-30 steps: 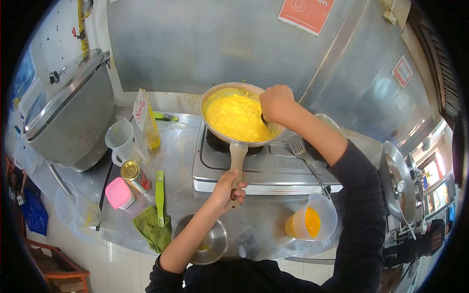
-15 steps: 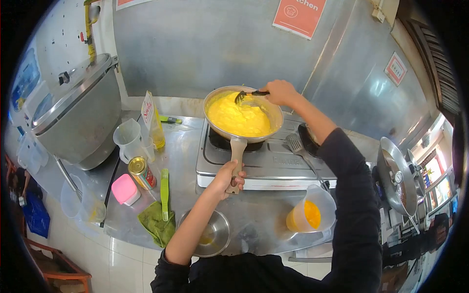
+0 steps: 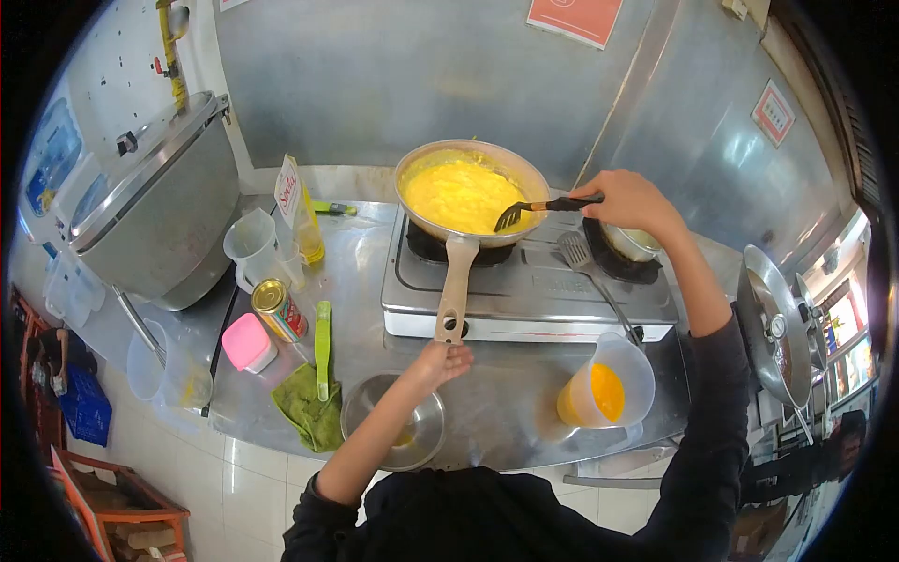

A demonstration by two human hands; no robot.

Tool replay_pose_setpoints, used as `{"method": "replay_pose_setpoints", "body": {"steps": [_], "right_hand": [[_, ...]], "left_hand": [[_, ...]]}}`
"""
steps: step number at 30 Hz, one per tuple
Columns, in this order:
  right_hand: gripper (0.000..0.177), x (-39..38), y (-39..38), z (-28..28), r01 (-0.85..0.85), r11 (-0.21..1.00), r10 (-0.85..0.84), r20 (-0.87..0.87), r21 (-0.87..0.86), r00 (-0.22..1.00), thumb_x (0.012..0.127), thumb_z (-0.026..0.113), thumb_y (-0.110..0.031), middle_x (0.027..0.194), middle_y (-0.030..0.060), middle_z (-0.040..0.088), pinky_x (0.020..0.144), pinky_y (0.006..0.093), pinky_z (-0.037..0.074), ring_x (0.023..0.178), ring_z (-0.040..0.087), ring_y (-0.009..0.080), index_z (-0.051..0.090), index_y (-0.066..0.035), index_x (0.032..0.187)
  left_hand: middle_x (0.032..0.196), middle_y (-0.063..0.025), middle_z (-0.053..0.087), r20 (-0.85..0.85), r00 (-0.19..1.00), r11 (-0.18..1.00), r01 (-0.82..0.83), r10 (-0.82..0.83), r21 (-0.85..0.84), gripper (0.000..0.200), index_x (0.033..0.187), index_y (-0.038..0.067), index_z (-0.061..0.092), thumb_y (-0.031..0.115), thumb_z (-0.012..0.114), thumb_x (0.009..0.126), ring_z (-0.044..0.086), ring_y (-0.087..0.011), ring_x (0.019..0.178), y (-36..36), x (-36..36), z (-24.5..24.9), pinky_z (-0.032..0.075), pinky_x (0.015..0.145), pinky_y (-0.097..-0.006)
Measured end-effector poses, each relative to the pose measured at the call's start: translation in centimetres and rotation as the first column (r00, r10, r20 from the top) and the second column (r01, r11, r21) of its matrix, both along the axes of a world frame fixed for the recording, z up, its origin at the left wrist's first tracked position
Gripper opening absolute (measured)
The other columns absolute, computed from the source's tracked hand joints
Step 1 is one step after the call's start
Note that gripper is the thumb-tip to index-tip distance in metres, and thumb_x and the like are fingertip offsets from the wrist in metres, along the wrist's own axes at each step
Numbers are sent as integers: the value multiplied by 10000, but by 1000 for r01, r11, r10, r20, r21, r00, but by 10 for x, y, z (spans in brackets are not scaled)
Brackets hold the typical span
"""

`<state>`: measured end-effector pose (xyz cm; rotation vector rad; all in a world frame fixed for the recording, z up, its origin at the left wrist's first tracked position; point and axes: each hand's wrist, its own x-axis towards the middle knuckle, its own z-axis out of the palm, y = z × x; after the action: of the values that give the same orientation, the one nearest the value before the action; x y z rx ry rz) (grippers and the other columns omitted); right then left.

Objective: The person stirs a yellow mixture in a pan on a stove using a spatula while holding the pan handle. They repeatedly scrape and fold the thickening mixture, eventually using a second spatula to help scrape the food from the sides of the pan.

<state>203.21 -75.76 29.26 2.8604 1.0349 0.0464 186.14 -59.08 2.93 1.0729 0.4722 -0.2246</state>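
A frying pan (image 3: 537, 178) full of soft yellow scrambled egg (image 3: 456, 195) sits over the left burner of a gas stove (image 3: 524, 323). My right hand (image 3: 629, 199) grips the handle of a black slotted spatula (image 3: 536, 206), whose head dips into the egg near the pan's right side. Just below the tip of the beige pan handle (image 3: 456, 281) is my left hand (image 3: 438, 366), open, its fingers stretched to the right and not wrapped around the handle. Under my left forearm stands a steel bowl (image 3: 426, 426).
A pitcher of beaten egg (image 3: 613, 389) stands front right, beside a metal slotted turner (image 3: 588, 267) on the stove. To the left are a can (image 3: 279, 309), pink-lidded tub (image 3: 248, 345), green brush (image 3: 323, 351), green cloth (image 3: 309, 407), clear jug (image 3: 251, 245) and oil pouch (image 3: 302, 220).
My left hand has let go of the pan handle and slid down to its end. The spatula in my right hand has moved right and toward me, from the pan's middle to its right side.
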Motion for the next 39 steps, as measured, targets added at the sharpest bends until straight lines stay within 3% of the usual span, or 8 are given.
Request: {"method": "replay_pose_setpoints", "body": {"steps": [2, 8, 12, 17, 21, 24, 26, 39], "right_hand": [[315, 2, -9, -8, -17, 999, 17, 4, 46, 1000, 679, 614, -211, 833, 145, 607, 711, 357, 440, 798, 565, 303, 620, -183, 993], [300, -22, -21, -4, -2, 992, -1, 25, 125, 1000, 687, 609, -215, 866, 152, 598, 725, 373, 438, 819, 557, 309, 623, -166, 982], [288, -30, -31, 0, 8, 988, -15, 41, 154, 999, 689, 602, -203, 887, 150, 599, 746, 375, 434, 842, 551, 305, 624, -143, 970], [279, -40, -31, 6, 21, 984, -25, 18, 177, 1000, 699, 595, -201, 890, 145, 600, 752, 373, 431, 852, 549, 304, 624, -143, 970], [289, -40, -30, 10, 13, 987, -15, 11, 161, 1000, 699, 596, -207, 892, 143, 599, 751, 368, 431, 853, 549, 301, 621, -144, 979], [290, -44, -29, 23, 35, 998, -35, -7, 61, 999, 703, 586, -213, 907, 143, 596, 753, 364, 431, 859, 549, 297, 620, -145, 983], [303, -27, -34, 13, -30, 998, 31, -4, 47, 1000, 710, 586, -215, 883, 157, 597, 740, 360, 430, 836, 552, 308, 609, -152, 1005], [293, 30, 99, -75, -209, 971, 231, -216, 119, 949, 716, 469, -173, 880, 215, 590, 721, 375, 452, 809, 579, 325, 603, 1, 911]], "left_hand": [[1055, -173, 495, -175, 983, 885, -134, 60, -445, 462, 1123, -54, 357, 351, 293, 908, 524, -256, 946, -11, 13, -33, 447, 824, -353], [851, -121, 590, -253, 854, 609, -505, 454, -612, 341, 925, -25, 467, 303, 384, 885, 593, -171, 723, -35, 51, -82, 517, 622, -260], [770, -89, 595, -212, 818, 666, -563, 535, -490, 307, 889, -29, 486, 267, 405, 891, 588, -145, 652, -39, 49, -74, 516, 577, -249], [825, -111, 614, -59, 920, 921, -386, 388, 48, 285, 913, -16, 473, 260, 498, 850, 603, -145, 681, -30, 37, -55, 512, 591, -248], [909, -149, 599, -57, 976, 974, -204, 210, 97, 401, 984, -28, 454, 350, 465, 851, 602, -186, 770, -14, 26, -50, 502, 696, -303], [995, -179, 563, -117, 992, 995, -46, 35, -87, 528, 1066, -37, 419, 446, 392, 853, 584, -230, 854, 2, 16, -34, 464, 795, -357], [1050, -190, 527, 113, 993, 740, 43, 45, -671, 622, 1130, -46, 373, 508, 322, 850, 564, -261, 908, 12, 7, 3, 426, 852, -382], [664, 18, 372, 89, 996, 835, 26, 28, -550, 231, 940, 68, 372, 295, 373, 900, 319, -28, 477, 20, 25, 74, 284, 389, -158]]}}
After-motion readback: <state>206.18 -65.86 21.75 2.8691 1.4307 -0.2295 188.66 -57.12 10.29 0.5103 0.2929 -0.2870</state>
